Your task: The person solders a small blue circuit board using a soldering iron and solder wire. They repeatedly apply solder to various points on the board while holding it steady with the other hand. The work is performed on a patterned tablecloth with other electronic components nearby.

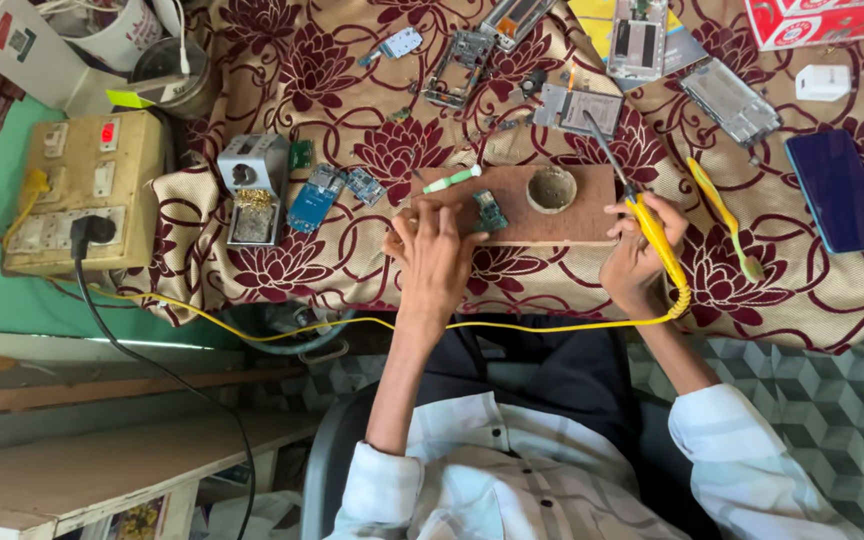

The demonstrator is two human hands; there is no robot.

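two hands: right hand [635, 262] grips soldering iron [652, 228]; left fingers [442, 222] seemingly pin circuit board [490, 211].

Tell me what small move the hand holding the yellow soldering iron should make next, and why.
Probably bring the soldering iron in the right hand leftward, tip down to the small circuit board, since the left hand pins it on the wooden block and the tip points away.

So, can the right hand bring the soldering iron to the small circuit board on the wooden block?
Probably yes. The right hand holds the soldering iron beside the wooden block, and nothing lies between its tip and the small circuit board, which the left hand steadies.
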